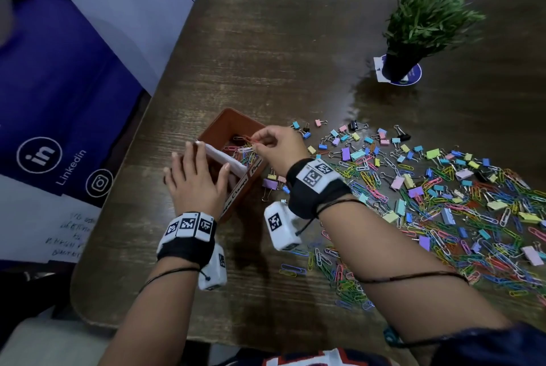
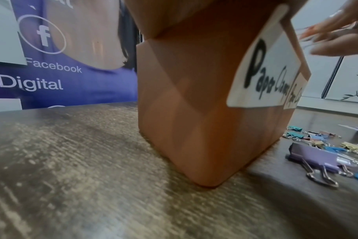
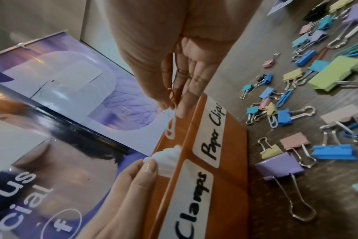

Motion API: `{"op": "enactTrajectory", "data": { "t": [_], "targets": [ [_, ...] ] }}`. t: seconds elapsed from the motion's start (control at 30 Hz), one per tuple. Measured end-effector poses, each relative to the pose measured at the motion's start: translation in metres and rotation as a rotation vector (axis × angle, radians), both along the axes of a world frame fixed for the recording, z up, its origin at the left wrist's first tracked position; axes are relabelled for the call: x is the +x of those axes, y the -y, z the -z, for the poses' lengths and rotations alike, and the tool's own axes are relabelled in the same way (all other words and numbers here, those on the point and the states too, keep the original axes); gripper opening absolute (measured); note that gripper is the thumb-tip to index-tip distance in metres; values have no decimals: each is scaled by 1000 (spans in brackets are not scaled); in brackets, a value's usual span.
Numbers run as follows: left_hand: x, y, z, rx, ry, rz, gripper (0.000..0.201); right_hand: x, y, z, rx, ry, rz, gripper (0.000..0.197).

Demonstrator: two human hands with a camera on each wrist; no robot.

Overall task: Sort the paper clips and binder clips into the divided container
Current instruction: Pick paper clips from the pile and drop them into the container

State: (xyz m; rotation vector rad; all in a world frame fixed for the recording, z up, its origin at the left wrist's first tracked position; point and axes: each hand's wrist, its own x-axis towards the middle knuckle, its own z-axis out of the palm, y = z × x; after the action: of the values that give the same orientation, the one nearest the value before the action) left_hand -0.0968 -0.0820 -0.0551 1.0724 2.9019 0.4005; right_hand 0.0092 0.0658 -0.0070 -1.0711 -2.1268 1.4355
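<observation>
Right hand [image 1: 280, 144] above the far compartment of the divided container [image 1: 230, 113], thumb and fingertips closed together on a small bunch of paper clips [image 1: 247, 140], one red and, in the right wrist view, one white hanging down. Under it, more coloured paper clips already lying in this far compartment, the one marked "Paper Clips" by the label [image 3: 212, 134] on the right wall.

Left hand [image 1: 198, 179] laid flat over the near compartment, fingers nearly straight, thumb and forefinger touching the white divider [image 1: 224, 160]; probably holding the container steady. Cannot tell what lies in the near compartment, marked "Clamps" [image 3: 194, 190], because of the hand over it.

On the right of the container, a wide pile of mixed clips [image 1: 443, 194] spread on the desk [image 1: 295, 55], so most of the sorting probably not yet done. Far right, a potted plant [image 1: 425, 20], well apart.

About handling, as a judgement:
- Paper clips: very light, thin, smooth wire, easy to slip and to hook one into another. Better to pinch across the flat loops with the fingertips, a few at once, and to open the fingers low over the compartment.
- Binder clips, such as the purple binder clip [image 2: 315, 159] just beside the container: stiff, a little heavier, with loose wire handles. Better to take by the coloured body, not by the handles.
- Container: likely light, so easy to push aside without a steadying hand.
</observation>
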Motion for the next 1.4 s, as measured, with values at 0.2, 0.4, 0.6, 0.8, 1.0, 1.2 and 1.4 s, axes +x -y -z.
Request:
{"op": "enactTrajectory", "data": {
  "t": [0.2,0.4,0.6,0.8,1.0,1.2,1.4],
  "targets": [
    [-1,0,0,13,3,10,79,14,-1,11,147,53,34,18],
    [-1,0,-2,39,17,18,75,60,-11,29,103,141,12,10],
    [11,-6,-29,157,-5,214,63,101,-10,42,56,434,-190,7],
    [44,-26,-56,215,5,428,17,122,6,52,47,577,-366,7],
    [70,-27,-27,-218,194,668,11,122,28,55,106,652,-581,16],
    [75,-10,10,-420,354,761,24,117,40,61,209,701,-660,21],
    [77,-5,13,-402,397,761,15,112,38,58,224,746,-667,5]
  ]
}}
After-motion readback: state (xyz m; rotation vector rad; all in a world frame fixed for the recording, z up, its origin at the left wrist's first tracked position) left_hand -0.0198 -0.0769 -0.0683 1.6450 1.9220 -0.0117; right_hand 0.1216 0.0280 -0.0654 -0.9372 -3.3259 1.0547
